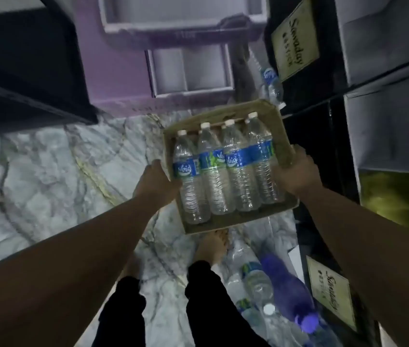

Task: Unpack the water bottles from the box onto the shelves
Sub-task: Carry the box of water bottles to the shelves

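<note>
A shallow cardboard box (pixel 277 118) is held up above the marble floor, tilted towards me. Several clear water bottles (pixel 217 171) with blue labels and white caps lie side by side in it. My left hand (pixel 157 182) grips the box's left edge. My right hand (pixel 296 171) grips its right side. Pale shelves (pixel 386 41) in a dark frame run along the right edge.
More clear bottles (pixel 256 274) and a purple bottle (pixel 288 291) lie on the floor by my bare feet (pixel 211 246). Another bottle (pixel 272 83) leans near a sign at the upper right. A purple wall with recessed niches (pixel 190 71) faces me. Dark furniture (pixel 23 71) fills the upper left.
</note>
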Tool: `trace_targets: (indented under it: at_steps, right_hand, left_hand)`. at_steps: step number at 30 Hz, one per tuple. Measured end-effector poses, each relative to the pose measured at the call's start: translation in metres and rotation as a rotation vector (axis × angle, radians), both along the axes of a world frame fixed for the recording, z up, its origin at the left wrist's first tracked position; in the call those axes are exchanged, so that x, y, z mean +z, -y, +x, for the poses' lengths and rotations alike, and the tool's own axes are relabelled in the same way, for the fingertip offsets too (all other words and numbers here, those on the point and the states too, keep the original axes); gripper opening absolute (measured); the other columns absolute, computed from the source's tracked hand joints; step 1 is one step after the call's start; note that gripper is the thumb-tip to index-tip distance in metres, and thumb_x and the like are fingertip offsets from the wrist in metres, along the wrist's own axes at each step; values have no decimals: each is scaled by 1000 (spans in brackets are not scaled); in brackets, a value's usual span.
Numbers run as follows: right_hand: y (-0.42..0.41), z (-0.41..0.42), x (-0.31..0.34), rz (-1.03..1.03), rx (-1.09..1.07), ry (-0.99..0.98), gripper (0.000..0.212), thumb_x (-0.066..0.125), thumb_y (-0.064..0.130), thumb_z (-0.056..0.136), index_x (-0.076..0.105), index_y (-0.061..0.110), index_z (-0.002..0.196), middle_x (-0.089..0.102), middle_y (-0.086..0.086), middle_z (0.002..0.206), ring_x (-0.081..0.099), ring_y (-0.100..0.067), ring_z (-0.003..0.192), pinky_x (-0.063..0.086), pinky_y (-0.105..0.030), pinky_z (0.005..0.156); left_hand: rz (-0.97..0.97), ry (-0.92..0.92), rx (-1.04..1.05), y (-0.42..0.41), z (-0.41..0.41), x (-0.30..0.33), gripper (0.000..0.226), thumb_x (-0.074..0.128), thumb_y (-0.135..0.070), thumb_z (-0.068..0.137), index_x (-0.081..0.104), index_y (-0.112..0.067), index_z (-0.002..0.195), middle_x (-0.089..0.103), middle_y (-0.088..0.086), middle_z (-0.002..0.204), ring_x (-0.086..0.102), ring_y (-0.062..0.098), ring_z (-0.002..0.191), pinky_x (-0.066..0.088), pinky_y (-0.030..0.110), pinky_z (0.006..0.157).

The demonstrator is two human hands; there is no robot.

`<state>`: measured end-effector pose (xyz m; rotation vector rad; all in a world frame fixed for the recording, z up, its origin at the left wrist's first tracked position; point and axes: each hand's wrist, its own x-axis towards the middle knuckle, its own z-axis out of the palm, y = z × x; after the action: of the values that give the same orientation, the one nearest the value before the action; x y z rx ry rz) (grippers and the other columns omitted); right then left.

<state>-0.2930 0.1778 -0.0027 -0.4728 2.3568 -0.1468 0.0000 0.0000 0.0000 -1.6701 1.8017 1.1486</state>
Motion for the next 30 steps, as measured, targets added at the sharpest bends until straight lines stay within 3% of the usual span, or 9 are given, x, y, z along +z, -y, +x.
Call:
trace_targets:
  at_steps: [5,8,12,15,19,24,30]
  right_hand:
    - [10,-26,-26,4,-52,70,91,71,40,95,19,21,168,52,-13,155,52,-37,140,41,-40,113]
    - [11,-35,-41,-2,-34,109,84,70,39,95,25,31,165,62,-8,145,60,-35,130,47,-36,105]
    - [9,-46,-55,69,112,87,65,64,43,98,31,44,154,68,-12,125,67,-38,105,54,-40,91]
    - [8,-55,-62,117,252,80,65,66,38,96,27,45,148,67,-18,113,66,-40,93,56,-45,85]
    - [4,-55,-63,115,342,83,71,64,32,98,22,41,154,61,-18,104,61,-38,87,47,-40,80]
    - [-6,-51,-65,100,324,100,73,63,35,100,18,42,157,65,-23,119,63,-39,91,47,-39,81]
    - [-30,-32,-63,82,256,143,68,61,43,99,19,42,152,64,-22,119,59,-36,90,48,-41,84]
  left_hand:
    - [12,-33,221,-16,-9,-33,73,64,-39,97,32,-17,159,63,18,141,61,40,126,53,47,103]
    - [-56,-70,258,-28,-12,-44,67,60,-37,99,31,-27,159,70,15,130,66,42,116,55,46,97]
    - [-76,-94,258,-37,-12,-54,82,60,-38,101,10,-39,166,68,20,133,67,45,114,55,49,97]
    - [-86,-100,180,-37,-8,-61,90,59,-37,102,-4,-43,166,67,10,107,65,34,91,56,45,88]
    - [-124,-99,153,-27,7,-66,83,53,-39,104,-2,-51,164,63,-1,82,63,28,77,54,38,75]
    - [-133,-135,117,-19,17,-71,69,45,-46,109,4,-52,164,71,8,87,71,31,80,61,42,75]
    - [-115,-138,-43,5,22,-73,82,55,-29,104,4,-54,164,72,12,94,70,35,83,61,45,80]
